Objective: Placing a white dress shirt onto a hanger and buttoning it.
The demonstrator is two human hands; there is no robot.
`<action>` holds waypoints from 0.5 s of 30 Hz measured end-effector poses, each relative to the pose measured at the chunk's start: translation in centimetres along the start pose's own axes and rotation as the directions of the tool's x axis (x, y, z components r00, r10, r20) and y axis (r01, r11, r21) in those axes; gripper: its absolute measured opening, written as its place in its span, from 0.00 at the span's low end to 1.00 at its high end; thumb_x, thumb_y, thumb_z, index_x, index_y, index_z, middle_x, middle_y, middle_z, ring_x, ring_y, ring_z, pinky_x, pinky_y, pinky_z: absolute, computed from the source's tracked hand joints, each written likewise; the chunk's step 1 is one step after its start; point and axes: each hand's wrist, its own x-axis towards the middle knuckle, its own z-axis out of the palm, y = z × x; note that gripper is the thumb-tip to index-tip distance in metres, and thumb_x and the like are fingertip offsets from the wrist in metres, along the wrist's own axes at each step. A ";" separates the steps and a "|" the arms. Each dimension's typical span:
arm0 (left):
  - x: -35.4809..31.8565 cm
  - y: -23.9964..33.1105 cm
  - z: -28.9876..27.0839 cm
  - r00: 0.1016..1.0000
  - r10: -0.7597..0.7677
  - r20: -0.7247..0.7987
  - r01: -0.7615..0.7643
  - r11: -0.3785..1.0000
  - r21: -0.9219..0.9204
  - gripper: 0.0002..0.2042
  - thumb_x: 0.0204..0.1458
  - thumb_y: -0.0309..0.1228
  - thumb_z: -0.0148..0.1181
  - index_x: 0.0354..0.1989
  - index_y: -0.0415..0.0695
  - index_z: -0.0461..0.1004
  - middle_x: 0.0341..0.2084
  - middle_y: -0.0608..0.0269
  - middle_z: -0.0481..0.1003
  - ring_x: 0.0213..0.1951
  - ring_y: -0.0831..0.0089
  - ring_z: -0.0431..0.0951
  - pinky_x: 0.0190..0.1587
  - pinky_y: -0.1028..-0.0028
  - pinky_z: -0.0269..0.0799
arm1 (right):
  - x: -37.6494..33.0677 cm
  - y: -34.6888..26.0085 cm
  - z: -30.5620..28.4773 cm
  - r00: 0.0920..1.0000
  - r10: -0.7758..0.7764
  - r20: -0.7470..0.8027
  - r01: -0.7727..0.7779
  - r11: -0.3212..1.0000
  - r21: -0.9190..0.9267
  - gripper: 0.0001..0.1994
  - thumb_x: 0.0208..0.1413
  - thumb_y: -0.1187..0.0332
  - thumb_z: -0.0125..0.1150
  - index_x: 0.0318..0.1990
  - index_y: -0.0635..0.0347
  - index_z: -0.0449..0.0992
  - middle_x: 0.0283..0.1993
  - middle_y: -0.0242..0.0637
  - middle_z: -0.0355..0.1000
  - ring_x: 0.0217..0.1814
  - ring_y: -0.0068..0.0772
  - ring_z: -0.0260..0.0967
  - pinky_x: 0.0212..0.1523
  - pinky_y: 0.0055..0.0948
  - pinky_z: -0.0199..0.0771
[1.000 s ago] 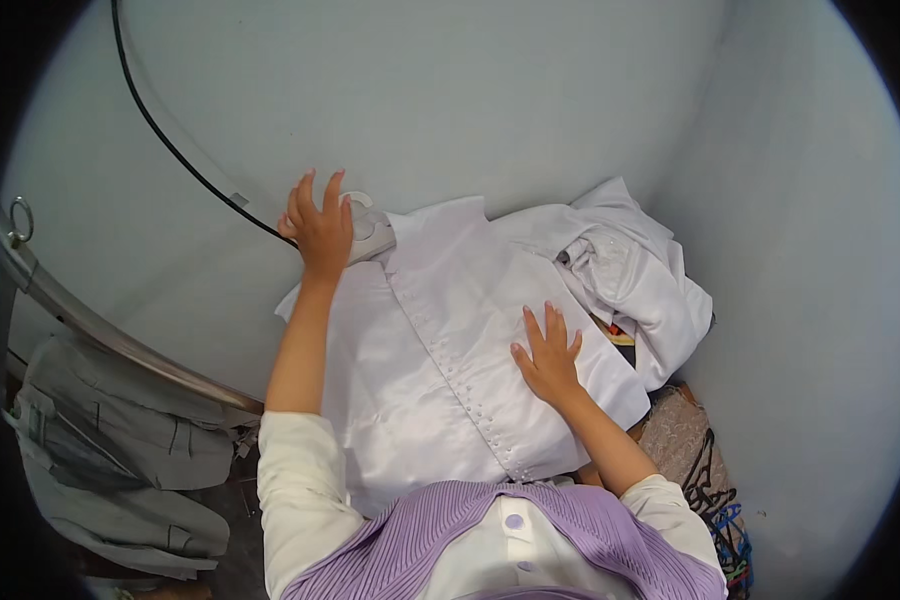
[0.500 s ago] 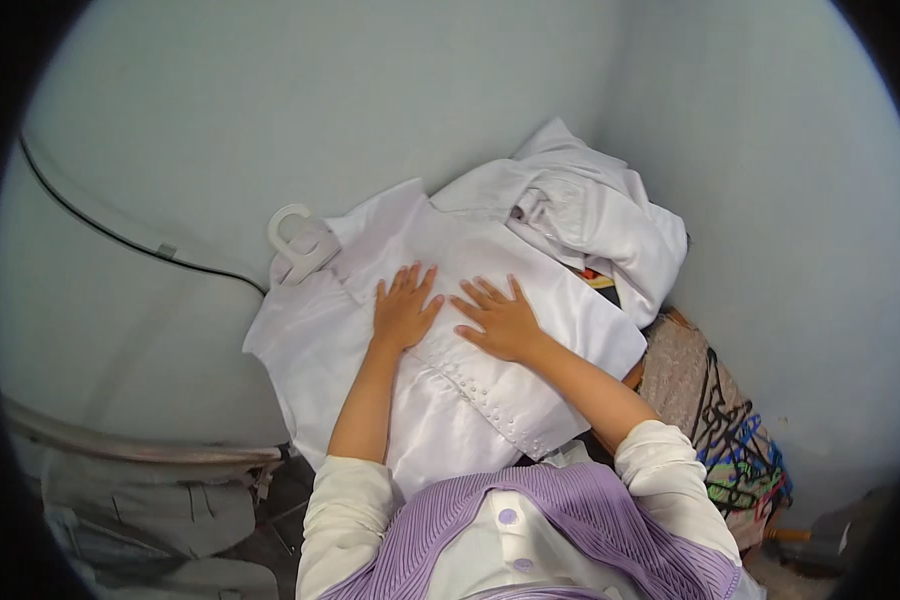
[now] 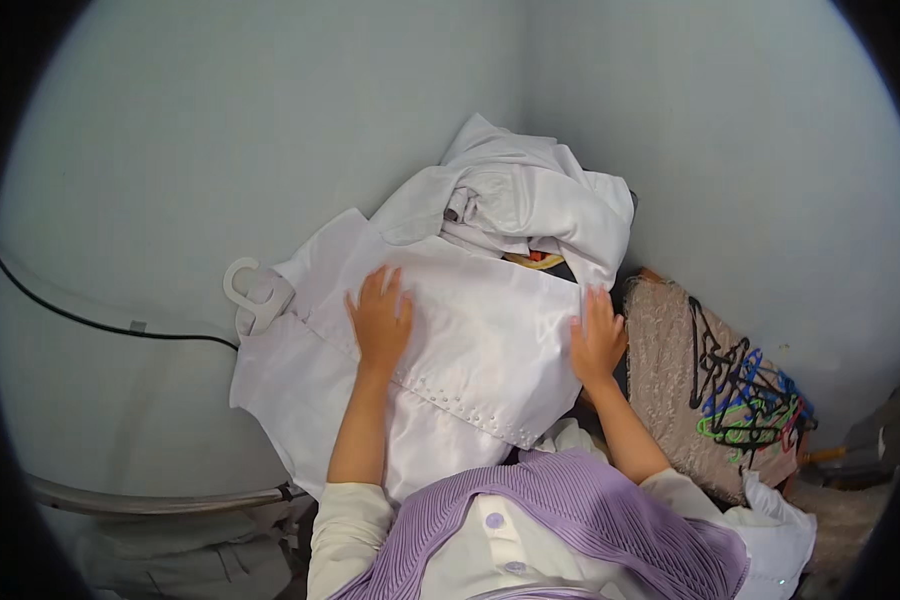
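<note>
A white satin garment (image 3: 480, 320) lies spread out in front of me, with a line of small pearl-like beads running down its middle. From its upper left end sticks out the hook of a white hanger (image 3: 255, 295); the rest of that hanger is hidden. My left hand (image 3: 380, 318) rests on the garment near the centre, fingers stretched out. At the garment's right edge is my right hand (image 3: 598, 342), fingers extended upward and a little blurred; I cannot tell whether it presses on the cloth.
Behind the garment, a crumpled heap of white cloth (image 3: 540, 190) lies against the wall corner. On the right, several black, blue and green hangers (image 3: 745, 390) lie on a beige textured cover (image 3: 655, 350). A curved rail (image 3: 160, 500) and a black cable (image 3: 100, 322) are at left.
My right hand has moved right, from the garment's middle to its right edge. My left hand still lies on the cloth. The view has shifted to the right.
</note>
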 end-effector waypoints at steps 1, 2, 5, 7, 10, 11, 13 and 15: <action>0.7 1.6 0.2 0.995 0.097 -0.027 -0.098 0.994 -0.039 0.26 0.54 0.42 0.50 0.63 0.55 0.60 0.64 0.55 0.54 0.65 0.56 0.51 0.62 0.42 0.40 | 0.0 -1.2 0.3 0.999 -0.052 0.011 0.051 0.998 0.034 0.28 0.58 0.60 0.47 0.66 0.54 0.54 0.71 0.47 0.44 0.72 0.50 0.39 0.64 0.62 0.29; 1.4 3.0 0.5 0.980 0.189 -0.055 -0.193 0.978 -0.075 0.26 0.55 0.43 0.49 0.63 0.55 0.59 0.65 0.54 0.53 0.66 0.54 0.50 0.62 0.42 0.40 | -0.1 -2.5 0.7 0.994 -0.105 0.023 0.103 0.992 0.071 0.28 0.58 0.59 0.47 0.66 0.53 0.54 0.71 0.46 0.44 0.72 0.50 0.39 0.65 0.62 0.29; 4.0 2.7 3.5 0.997 0.014 -0.077 -0.003 0.990 0.141 0.28 0.57 0.49 0.44 0.66 0.58 0.53 0.67 0.51 0.46 0.68 0.54 0.41 0.62 0.40 0.34 | -0.1 -7.3 1.2 0.944 -0.285 0.166 0.277 0.958 0.070 0.28 0.58 0.56 0.48 0.66 0.48 0.54 0.72 0.44 0.42 0.73 0.50 0.38 0.63 0.66 0.28; 5.6 0.0 5.1 0.989 -0.147 0.027 0.142 0.982 0.127 0.29 0.57 0.52 0.42 0.67 0.60 0.50 0.68 0.52 0.44 0.69 0.54 0.40 0.62 0.39 0.32 | 0.1 -9.0 1.4 0.926 -0.351 0.142 0.335 0.934 0.124 0.29 0.57 0.55 0.49 0.66 0.47 0.55 0.72 0.43 0.41 0.73 0.49 0.37 0.61 0.70 0.26; 6.2 -0.5 5.7 0.981 -0.176 0.084 0.165 0.978 0.128 0.30 0.57 0.53 0.41 0.68 0.61 0.48 0.68 0.52 0.43 0.69 0.55 0.40 0.62 0.39 0.30 | -0.2 -7.2 1.7 0.916 -0.384 -0.116 0.399 0.898 0.184 0.28 0.56 0.53 0.50 0.65 0.45 0.58 0.71 0.42 0.46 0.73 0.47 0.38 0.59 0.73 0.31; 6.1 -0.6 5.8 0.982 -0.169 0.084 0.157 0.978 0.134 0.30 0.57 0.54 0.41 0.68 0.61 0.48 0.68 0.53 0.43 0.69 0.55 0.40 0.62 0.38 0.30 | -0.1 -5.2 1.4 0.931 -0.361 0.061 0.362 0.932 -0.012 0.27 0.56 0.53 0.50 0.64 0.45 0.59 0.70 0.42 0.47 0.73 0.46 0.39 0.58 0.74 0.32; 5.9 -0.2 5.9 0.989 -0.125 0.077 0.116 0.987 0.113 0.31 0.56 0.54 0.41 0.68 0.61 0.48 0.68 0.53 0.44 0.69 0.55 0.41 0.62 0.38 0.30 | -1.0 2.5 2.1 0.978 -0.112 0.177 0.171 0.914 -0.367 0.28 0.56 0.52 0.49 0.64 0.44 0.58 0.70 0.39 0.49 0.73 0.43 0.40 0.57 0.76 0.34; 6.4 0.2 6.2 0.990 -0.121 0.073 0.111 0.986 0.128 0.31 0.56 0.54 0.42 0.67 0.61 0.48 0.67 0.54 0.46 0.68 0.56 0.42 0.62 0.38 0.32 | -1.8 8.9 2.5 0.810 0.575 0.113 -0.512 0.788 -0.343 0.31 0.61 0.50 0.40 0.69 0.46 0.44 0.70 0.45 0.45 0.72 0.47 0.39 0.60 0.71 0.34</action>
